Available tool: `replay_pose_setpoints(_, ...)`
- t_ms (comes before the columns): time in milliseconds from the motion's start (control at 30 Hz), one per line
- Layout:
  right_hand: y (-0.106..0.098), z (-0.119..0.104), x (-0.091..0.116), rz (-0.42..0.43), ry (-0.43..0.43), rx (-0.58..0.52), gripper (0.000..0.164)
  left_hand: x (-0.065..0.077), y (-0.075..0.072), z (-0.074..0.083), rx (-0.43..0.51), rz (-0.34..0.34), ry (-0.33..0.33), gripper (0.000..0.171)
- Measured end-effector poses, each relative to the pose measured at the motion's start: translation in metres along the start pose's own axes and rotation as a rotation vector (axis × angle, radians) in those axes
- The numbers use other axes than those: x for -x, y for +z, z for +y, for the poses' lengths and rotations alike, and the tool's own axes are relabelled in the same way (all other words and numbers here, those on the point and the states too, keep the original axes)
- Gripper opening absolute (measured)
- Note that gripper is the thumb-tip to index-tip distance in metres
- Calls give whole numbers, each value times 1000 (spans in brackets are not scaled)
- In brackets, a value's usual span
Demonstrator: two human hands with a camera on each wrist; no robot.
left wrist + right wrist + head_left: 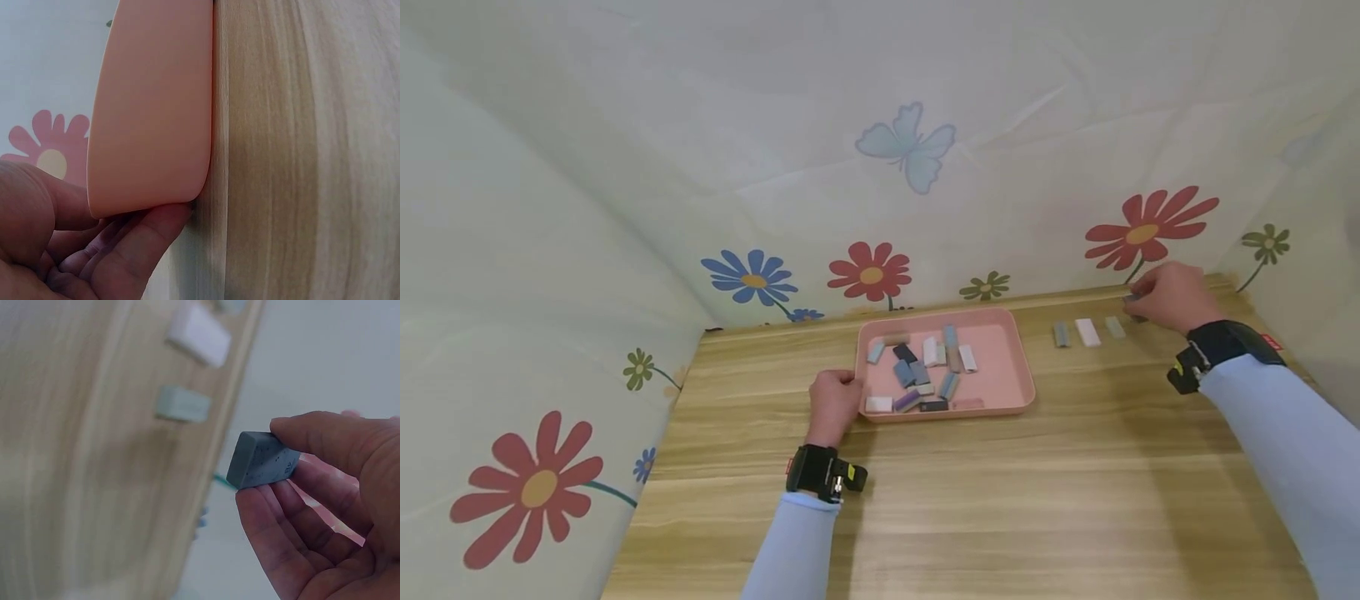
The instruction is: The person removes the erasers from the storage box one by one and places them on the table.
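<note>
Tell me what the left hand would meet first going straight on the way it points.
The pink tray, most likely: the left hand is holding its left side.

Pink tray [1006,367], blue-grey block [264,461], wood-grain table [1000,500]

A small, screened-off recording corner, by the look of it! Pale, creased sheets [760,100] are hung at the back and both sides, right up against a wood-grained table [1000,508], and they are printed with bright flowers [870,275] and a butterfly [910,148]. Small cameras [852,477] are worn at both wrists, too! Whether a home or a studio is screened off beyond cannot be told.
</note>
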State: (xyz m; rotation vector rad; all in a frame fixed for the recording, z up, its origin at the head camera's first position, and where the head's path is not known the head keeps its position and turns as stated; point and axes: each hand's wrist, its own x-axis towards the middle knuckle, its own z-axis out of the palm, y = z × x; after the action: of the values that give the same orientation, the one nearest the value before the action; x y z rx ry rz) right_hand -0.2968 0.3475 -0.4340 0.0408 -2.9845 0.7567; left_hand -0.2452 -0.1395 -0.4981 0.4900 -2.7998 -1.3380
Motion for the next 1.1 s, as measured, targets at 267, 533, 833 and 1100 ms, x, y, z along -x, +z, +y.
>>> replay_pose_setpoints(267,14,26,-5,-19,62,-1,43,-2,0,-2,1,10,-11,24)
replay_pose_setpoints(533,29,44,-8,3,75,29,40,-1,1,0,10,-9,-14,29)
replay_pose_setpoints(833,34,43,-9,-29,109,18,41,-1,1,1,-9,14,-7,27)
replay_pose_setpoints(1100,38,44,-12,-42,130,27,43,-1,0,1,-14,19,-2,26)
